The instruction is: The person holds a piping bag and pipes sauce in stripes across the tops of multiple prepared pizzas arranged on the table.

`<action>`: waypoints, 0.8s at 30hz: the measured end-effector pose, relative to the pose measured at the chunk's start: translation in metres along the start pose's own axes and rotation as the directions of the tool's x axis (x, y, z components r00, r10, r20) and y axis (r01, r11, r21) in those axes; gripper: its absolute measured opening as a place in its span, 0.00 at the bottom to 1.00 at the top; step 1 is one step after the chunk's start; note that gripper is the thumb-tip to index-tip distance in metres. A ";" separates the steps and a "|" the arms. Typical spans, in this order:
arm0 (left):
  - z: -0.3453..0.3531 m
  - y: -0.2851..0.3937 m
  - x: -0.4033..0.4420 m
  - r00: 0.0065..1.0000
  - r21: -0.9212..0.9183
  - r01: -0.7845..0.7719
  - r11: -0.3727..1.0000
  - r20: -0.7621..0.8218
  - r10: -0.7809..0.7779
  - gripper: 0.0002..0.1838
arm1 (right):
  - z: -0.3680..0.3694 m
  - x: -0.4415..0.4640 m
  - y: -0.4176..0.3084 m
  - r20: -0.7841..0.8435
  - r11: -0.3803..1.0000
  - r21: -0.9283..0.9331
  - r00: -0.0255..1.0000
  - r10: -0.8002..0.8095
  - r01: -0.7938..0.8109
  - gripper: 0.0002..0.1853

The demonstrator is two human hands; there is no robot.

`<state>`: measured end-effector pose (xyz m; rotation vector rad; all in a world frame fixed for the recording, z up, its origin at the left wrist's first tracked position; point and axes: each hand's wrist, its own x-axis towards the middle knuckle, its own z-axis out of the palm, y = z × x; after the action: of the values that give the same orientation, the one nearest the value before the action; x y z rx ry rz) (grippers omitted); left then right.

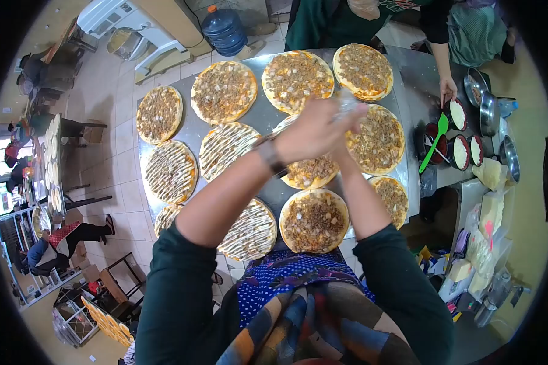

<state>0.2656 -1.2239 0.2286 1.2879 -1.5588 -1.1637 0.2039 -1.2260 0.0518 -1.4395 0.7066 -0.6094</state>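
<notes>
Two bare hands meet above a laden, grey metal tabletop (190, 131). The left hand (310, 131), with a dark-banded wristwatch (270, 155) at its wrist, is closed around a clear, shiny, plastic-looking bag (347, 103), blurred in outline. The right hand (358, 115), partly hidden behind the left, is folded against the same bag; its exact grip cannot be told. The bag lies between the palms and upward from them, over the far middle of the tabletop. Beneath and around the hands lie round, pale-crusted pizzas with brown crumbled topping (363, 72), set close together in uneven rows. Left of the hands, and nearer the wearer's body, are pizzas with white zigzag stripes (229, 150); those beyond and to the right of the hands are unstriped. Well to the right of the hands stand dark red bowls with white contents (451, 157), a bright green spatula (433, 143) resting across this group, and round, silvery metal bowls (490, 114). Another person's hand (448, 90) reaches down to the farthest red bowl.
</notes>
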 end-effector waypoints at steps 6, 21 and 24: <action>-0.006 -0.010 -0.014 0.997 0.030 -0.009 1.000 -0.074 0.011 0.24 | 0.001 -0.017 -0.019 -0.047 0.998 -0.063 0.999 0.016 -0.019 0.33; -0.007 -0.008 -0.028 0.999 0.058 0.002 0.998 -0.050 0.001 0.24 | 0.020 -0.033 -0.022 -0.023 0.989 0.026 0.989 -0.144 0.145 0.31; -0.007 -0.011 -0.032 0.995 -0.015 0.101 0.995 -0.015 -0.101 0.24 | 0.007 -0.032 -0.025 -0.057 0.997 -0.010 0.995 -0.080 0.080 0.30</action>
<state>0.2812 -1.1940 0.2190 1.3771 -1.4864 -1.2225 0.1896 -1.1988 0.0792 -1.4681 0.6996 -0.7130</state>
